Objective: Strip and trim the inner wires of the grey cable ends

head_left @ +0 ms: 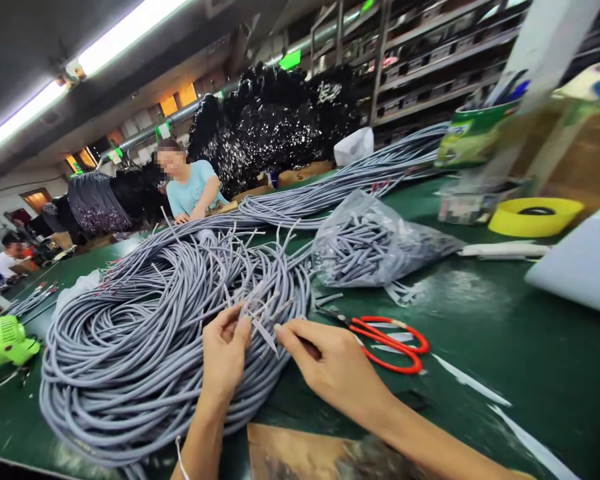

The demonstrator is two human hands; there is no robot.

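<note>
A large coil of grey cables [145, 373] lies before me on the green table, many loose ends sticking up. My left hand [225, 350] is closed in a pinch on a grey cable end at the coil's near right side. From its thumb tip a short pale strip [265, 335] slants toward my right hand [333, 363]. Those right fingers are pinched together too, close beside the strip; whatever they hold is too small and blurred to name. Red-handled scissors [393, 343] rest just beyond my right hand, blades toward the coil.
A clear bag of short grey pieces [365, 243] sits behind the scissors. White strips [470, 380] lie at right, near a yellow tape roll [535, 217] and a green can [473, 137]. A brown board [295, 450] is nearest me. A co-worker [193, 183] sits across the table.
</note>
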